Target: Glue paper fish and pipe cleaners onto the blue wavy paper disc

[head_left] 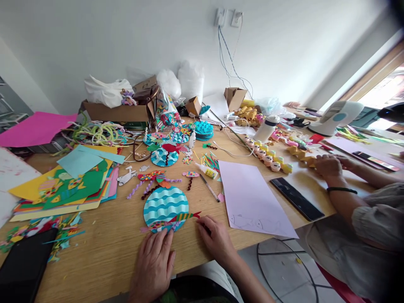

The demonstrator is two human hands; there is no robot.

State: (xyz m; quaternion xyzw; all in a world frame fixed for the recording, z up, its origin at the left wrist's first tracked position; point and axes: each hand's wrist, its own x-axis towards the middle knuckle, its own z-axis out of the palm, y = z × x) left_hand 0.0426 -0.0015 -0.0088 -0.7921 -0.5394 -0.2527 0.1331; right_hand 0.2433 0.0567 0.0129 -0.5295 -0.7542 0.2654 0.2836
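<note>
Blue circle has pale waves and bright paper fish. The left hand lies flat at six o'clock, fingers together; the right hand curls at four, pinch unclear.

A craft workroom
The wooden counter is strewn with coloured paper, scraps, pipe cleaners and glue.

left hand: palm down, fingers extended forward | right hand: fingers curled inward
</note>
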